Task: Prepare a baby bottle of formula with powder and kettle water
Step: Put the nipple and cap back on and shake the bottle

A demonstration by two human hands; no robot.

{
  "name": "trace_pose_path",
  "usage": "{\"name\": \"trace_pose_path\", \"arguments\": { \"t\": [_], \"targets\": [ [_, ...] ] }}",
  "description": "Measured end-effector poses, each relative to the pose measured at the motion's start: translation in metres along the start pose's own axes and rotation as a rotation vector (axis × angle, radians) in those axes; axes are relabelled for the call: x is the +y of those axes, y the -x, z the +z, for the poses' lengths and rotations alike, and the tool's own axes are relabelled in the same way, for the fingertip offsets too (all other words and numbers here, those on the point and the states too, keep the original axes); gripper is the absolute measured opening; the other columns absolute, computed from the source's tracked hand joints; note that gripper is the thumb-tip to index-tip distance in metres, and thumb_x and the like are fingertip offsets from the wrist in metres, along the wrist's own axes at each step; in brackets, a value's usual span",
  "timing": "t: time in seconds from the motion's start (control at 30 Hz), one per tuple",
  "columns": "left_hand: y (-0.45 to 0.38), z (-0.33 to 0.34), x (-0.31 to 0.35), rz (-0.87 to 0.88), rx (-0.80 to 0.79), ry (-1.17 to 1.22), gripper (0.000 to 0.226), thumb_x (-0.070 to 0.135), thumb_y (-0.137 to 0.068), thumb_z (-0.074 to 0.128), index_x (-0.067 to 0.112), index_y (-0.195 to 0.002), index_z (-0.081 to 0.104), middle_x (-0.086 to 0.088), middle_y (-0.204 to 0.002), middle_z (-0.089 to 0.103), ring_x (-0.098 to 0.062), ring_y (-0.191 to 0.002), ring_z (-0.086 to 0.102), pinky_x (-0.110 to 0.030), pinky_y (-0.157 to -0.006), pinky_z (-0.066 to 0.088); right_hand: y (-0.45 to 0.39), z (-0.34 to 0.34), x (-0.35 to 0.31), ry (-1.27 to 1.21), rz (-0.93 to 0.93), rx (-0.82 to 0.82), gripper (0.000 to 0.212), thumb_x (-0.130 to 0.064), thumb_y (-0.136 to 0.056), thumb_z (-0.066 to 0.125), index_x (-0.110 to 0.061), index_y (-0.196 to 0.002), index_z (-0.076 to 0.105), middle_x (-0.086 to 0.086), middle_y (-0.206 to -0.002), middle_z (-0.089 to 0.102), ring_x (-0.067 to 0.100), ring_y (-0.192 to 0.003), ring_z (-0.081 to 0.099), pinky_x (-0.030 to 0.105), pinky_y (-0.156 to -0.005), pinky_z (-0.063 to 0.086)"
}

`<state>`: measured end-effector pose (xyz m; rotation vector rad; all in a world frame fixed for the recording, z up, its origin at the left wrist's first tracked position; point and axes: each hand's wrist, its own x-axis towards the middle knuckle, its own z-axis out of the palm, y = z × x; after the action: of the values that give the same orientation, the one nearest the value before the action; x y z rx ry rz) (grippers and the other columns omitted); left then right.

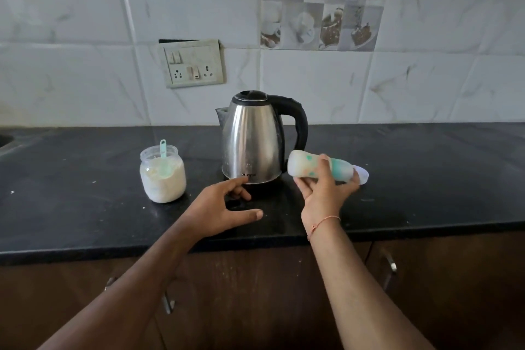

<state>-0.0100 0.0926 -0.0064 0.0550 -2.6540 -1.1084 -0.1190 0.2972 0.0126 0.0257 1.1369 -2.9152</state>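
Stretching under both hands, the black stone countertop (426,179) meets a white marbled tile wall (71,65) carrying a switch-and-socket plate (195,65); wooden cabinet doors (426,293) sit below. Just beyond the left hand (224,207), which hovers with fingers relaxed and holding nothing, stands the stainless steel electric kettle with a black handle (252,136), lid closed. Further to that hand's left sits the clear jar of white formula powder (162,176), open, a teal plastic scoop (163,162) standing in it. The right hand (321,187) grips the translucent baby bottle with a teal collar (312,167), tipped sideways, cap on; the bottle looks empty, so the task seems barely begun; uncapping, water, powder and shaking apparently remain.
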Motion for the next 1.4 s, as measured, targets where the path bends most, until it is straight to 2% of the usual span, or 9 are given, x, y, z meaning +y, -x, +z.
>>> {"name": "trace_pose_path", "arguments": {
  "t": [0.13,0.27,0.4,0.53,0.67,0.93,1.07,1.2,1.4],
  "targets": [
    [0.001,0.001,0.0,0.006,-0.003,-0.012,0.118,0.084,-0.062,0.08,0.03,-0.162,0.048,0.031,-0.115,0.073,0.007,-0.117,0.066,-0.032,-0.112,0.052,0.008,0.0,0.001,0.269,0.142,-0.259,0.066,-0.015,-0.092,0.085,-0.037,-0.143,0.051,0.01,-0.132,0.067,0.034,-0.113,0.075,0.052,-0.072,0.067],
    [0.001,0.001,0.0,-0.001,0.012,-0.003,0.119,0.085,-0.06,0.079,0.029,-0.161,0.049,0.034,-0.114,0.071,0.008,-0.117,0.065,-0.026,-0.111,0.049,-0.003,-0.003,-0.006,-0.053,-0.009,0.036,0.067,-0.017,-0.096,0.081,-0.034,-0.148,0.041,0.005,-0.137,0.059,0.032,-0.114,0.073,0.053,-0.073,0.068],
    [0.001,0.001,0.0,0.001,0.007,0.002,0.117,0.083,-0.061,0.08,0.03,-0.161,0.05,0.032,-0.114,0.073,0.007,-0.118,0.065,-0.032,-0.114,0.05,0.006,-0.001,-0.001,0.285,0.166,-0.254,0.06,-0.016,-0.092,0.085,-0.035,-0.139,0.053,0.009,-0.132,0.067,0.034,-0.115,0.074,0.054,-0.074,0.068],
    [0.0,0.001,0.001,-0.007,0.0,0.011,0.122,0.088,-0.058,0.079,0.029,-0.161,0.049,0.033,-0.114,0.071,0.006,-0.118,0.065,-0.031,-0.114,0.05,-0.004,-0.003,-0.006,-0.009,0.03,0.013,0.064,-0.019,-0.097,0.081,-0.03,-0.148,0.044,0.009,-0.139,0.061,0.035,-0.114,0.073,0.054,-0.073,0.067],
    [0.001,0.0,0.0,-0.007,-0.008,-0.002,0.122,0.091,-0.059,0.078,0.031,-0.161,0.049,0.032,-0.114,0.072,0.005,-0.118,0.066,-0.038,-0.114,0.052,0.005,-0.002,-0.005,0.295,0.147,-0.241,0.057,-0.016,-0.094,0.083,-0.033,-0.139,0.053,0.01,-0.13,0.068,0.032,-0.108,0.077,0.049,-0.068,0.067],
    [0.001,-0.001,0.0,0.0,-0.008,0.017,0.123,0.092,-0.058,0.078,0.029,-0.161,0.05,0.029,-0.114,0.073,0.005,-0.119,0.066,-0.037,-0.115,0.052,0.009,-0.001,-0.003,0.322,0.101,-0.266,0.057,-0.014,-0.093,0.084,-0.035,-0.137,0.054,0.011,-0.132,0.068,0.032,-0.111,0.076,0.047,-0.069,0.067],
    [0.002,-0.002,0.003,-0.005,-0.01,0.016,0.131,0.1,-0.052,0.073,0.031,-0.161,0.048,0.033,-0.116,0.071,0.005,-0.119,0.065,-0.034,-0.114,0.051,-0.001,-0.003,-0.009,-0.05,-0.016,0.037,0.064,-0.017,-0.1,0.077,-0.038,-0.148,0.04,0.005,-0.137,0.059,0.035,-0.12,0.071,0.047,-0.073,0.068],
    [0.001,-0.002,0.001,-0.003,-0.002,0.019,0.129,0.1,-0.052,0.072,0.033,-0.16,0.051,0.032,-0.114,0.071,0.006,-0.117,0.066,-0.035,-0.114,0.052,0.009,-0.003,-0.002,0.4,0.069,-0.298,0.061,-0.017,-0.094,0.083,-0.038,-0.142,0.052,0.009,-0.13,0.069,0.032,-0.114,0.075,0.053,-0.078,0.068],
    [0.001,0.0,0.001,0.001,0.006,0.046,0.123,0.089,-0.059,0.08,0.03,-0.162,0.048,0.031,-0.116,0.072,0.008,-0.118,0.066,-0.034,-0.116,0.051,0.009,-0.002,-0.004,0.32,0.006,-0.208,0.064,-0.014,-0.098,0.078,-0.041,-0.146,0.047,0.005,-0.126,0.07,0.025,-0.114,0.073,0.04,-0.072,0.068]
  ]
}}
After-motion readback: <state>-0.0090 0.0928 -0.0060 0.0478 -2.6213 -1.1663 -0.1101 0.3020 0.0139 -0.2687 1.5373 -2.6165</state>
